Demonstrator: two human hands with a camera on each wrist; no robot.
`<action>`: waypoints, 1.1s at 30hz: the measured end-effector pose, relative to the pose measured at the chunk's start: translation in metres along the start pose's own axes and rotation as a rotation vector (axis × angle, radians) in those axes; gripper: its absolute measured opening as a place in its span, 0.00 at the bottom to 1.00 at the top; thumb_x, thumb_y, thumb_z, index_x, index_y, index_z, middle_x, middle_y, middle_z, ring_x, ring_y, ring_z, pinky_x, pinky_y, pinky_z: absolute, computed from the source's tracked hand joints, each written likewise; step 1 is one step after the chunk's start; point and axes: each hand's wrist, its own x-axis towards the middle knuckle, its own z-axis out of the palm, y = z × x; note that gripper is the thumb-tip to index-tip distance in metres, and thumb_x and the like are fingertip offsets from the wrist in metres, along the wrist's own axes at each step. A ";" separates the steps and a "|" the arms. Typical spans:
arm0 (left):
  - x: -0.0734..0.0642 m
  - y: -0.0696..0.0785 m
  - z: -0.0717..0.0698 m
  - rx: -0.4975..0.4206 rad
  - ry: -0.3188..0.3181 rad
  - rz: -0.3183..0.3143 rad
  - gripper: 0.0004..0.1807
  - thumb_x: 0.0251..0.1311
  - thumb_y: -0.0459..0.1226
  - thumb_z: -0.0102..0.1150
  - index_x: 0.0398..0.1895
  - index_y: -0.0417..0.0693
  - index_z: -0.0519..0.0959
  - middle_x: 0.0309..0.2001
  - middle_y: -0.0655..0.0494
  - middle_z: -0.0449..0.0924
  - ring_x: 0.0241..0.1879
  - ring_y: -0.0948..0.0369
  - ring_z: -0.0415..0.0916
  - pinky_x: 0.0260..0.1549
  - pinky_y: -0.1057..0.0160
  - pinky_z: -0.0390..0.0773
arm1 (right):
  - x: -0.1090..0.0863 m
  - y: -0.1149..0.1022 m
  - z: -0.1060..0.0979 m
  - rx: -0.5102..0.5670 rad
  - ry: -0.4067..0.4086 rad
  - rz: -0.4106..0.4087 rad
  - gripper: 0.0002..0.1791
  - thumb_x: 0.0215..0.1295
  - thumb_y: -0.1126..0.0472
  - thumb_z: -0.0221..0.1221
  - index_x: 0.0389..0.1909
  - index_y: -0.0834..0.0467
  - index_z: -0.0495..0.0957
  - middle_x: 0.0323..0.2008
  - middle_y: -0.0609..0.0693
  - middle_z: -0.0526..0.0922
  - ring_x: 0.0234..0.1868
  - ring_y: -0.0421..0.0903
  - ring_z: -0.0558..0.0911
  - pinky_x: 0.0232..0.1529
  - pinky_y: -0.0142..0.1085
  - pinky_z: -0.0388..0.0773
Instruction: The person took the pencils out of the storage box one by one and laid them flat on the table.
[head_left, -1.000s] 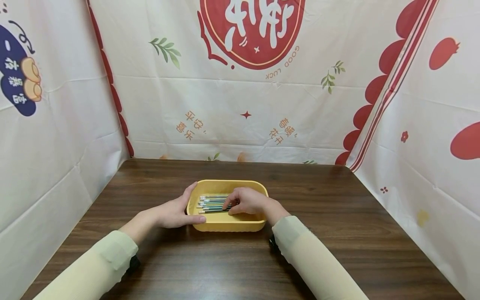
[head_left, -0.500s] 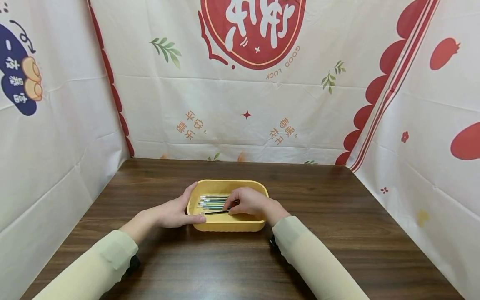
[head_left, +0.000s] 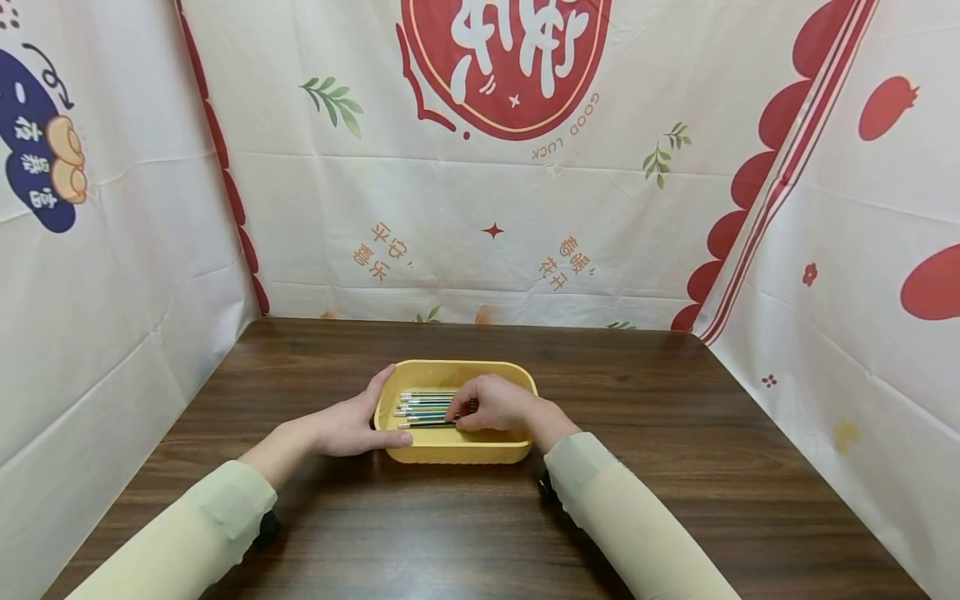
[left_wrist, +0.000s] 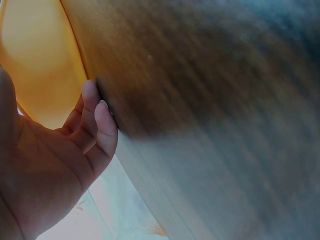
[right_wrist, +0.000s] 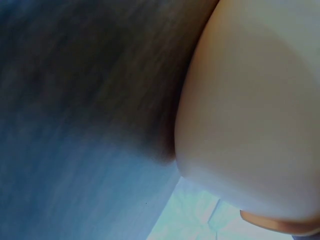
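A yellow oblong tray (head_left: 457, 452) sits on the table, holding several pencils (head_left: 427, 405) laid side by side, their eraser ends to the left. My left hand (head_left: 348, 423) grips the tray's left end, thumb over the near rim and index finger at the far corner. In the left wrist view, the fingers (left_wrist: 105, 125) of that hand bend along the tray's outside. Inside the tray, my right hand (head_left: 498, 404) pinches a dark pencil (head_left: 427, 426) lying nearest the front wall. The right ends of the pencils are hidden behind this hand.
The dark wood table (head_left: 465, 533) runs out on all sides of the tray. White printed cloth (head_left: 480, 192) hangs behind the table and along both sides. The tray's outer wall (right_wrist: 245, 110) fills much of the right wrist view.
The dark pencil's left end has shifted slightly toward the front wall, apart from the other pencils, then a little back. Both hands and the tray have stayed nearly still.
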 end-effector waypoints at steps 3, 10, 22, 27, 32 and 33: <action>0.000 0.000 0.000 0.003 0.001 -0.001 0.72 0.68 0.66 0.69 0.90 0.44 0.28 0.85 0.30 0.55 0.79 0.42 0.66 0.78 0.35 0.65 | 0.000 0.000 0.000 0.017 0.011 0.007 0.09 0.71 0.64 0.72 0.44 0.47 0.94 0.37 0.39 0.87 0.36 0.35 0.79 0.41 0.30 0.79; 0.000 0.000 0.001 0.013 0.004 -0.014 0.72 0.67 0.66 0.69 0.90 0.46 0.28 0.84 0.29 0.55 0.79 0.41 0.66 0.78 0.35 0.66 | 0.000 0.003 0.000 0.066 0.043 -0.006 0.13 0.68 0.68 0.68 0.46 0.50 0.93 0.36 0.43 0.86 0.36 0.36 0.79 0.40 0.30 0.78; 0.001 0.000 0.001 0.020 0.005 -0.022 0.72 0.67 0.67 0.68 0.91 0.47 0.28 0.85 0.29 0.54 0.80 0.39 0.65 0.78 0.34 0.65 | 0.000 0.003 -0.001 0.073 0.076 -0.024 0.16 0.73 0.65 0.68 0.54 0.44 0.93 0.51 0.41 0.90 0.41 0.38 0.79 0.43 0.30 0.77; 0.000 0.001 0.001 0.017 0.005 -0.012 0.72 0.67 0.67 0.69 0.90 0.48 0.28 0.85 0.29 0.54 0.80 0.40 0.65 0.78 0.35 0.65 | 0.001 0.003 -0.001 0.061 0.085 -0.044 0.14 0.76 0.62 0.69 0.57 0.46 0.93 0.50 0.42 0.90 0.41 0.37 0.79 0.43 0.29 0.77; 0.001 0.000 0.002 0.016 0.009 -0.003 0.71 0.67 0.66 0.69 0.90 0.47 0.28 0.85 0.29 0.54 0.80 0.41 0.65 0.78 0.36 0.65 | 0.000 0.001 -0.002 0.073 0.106 -0.039 0.14 0.77 0.61 0.68 0.57 0.46 0.93 0.52 0.43 0.91 0.42 0.37 0.80 0.44 0.30 0.77; 0.001 0.000 0.002 0.016 0.010 -0.002 0.71 0.67 0.66 0.69 0.90 0.47 0.28 0.85 0.29 0.54 0.80 0.41 0.65 0.78 0.36 0.65 | 0.000 0.001 -0.002 0.076 0.109 -0.034 0.14 0.77 0.61 0.68 0.57 0.46 0.93 0.52 0.42 0.91 0.43 0.37 0.80 0.45 0.30 0.78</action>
